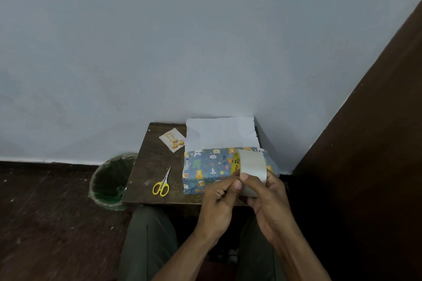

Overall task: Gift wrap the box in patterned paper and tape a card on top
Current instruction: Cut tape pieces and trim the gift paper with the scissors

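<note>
A box (206, 170) covered in blue animal-patterned paper lies on a small dark wooden table (148, 162). The paper's white underside (220, 132) stands up behind the box against the wall. A wide roll of pale tape (251, 166) with a yellow core is held over the box's right end. My right hand (270, 196) grips the roll from the right. My left hand (220, 196) pinches at the roll's outer surface with thumb and fingertips. A small card (172, 140) with gold balloons lies at the table's back left.
Yellow-handled scissors (162, 183) lie on the table left of the box. A green-lined waste bin (112, 180) stands on the dark floor left of the table. A grey wall is behind, a brown panel (365, 132) at the right. My legs are under the table's front edge.
</note>
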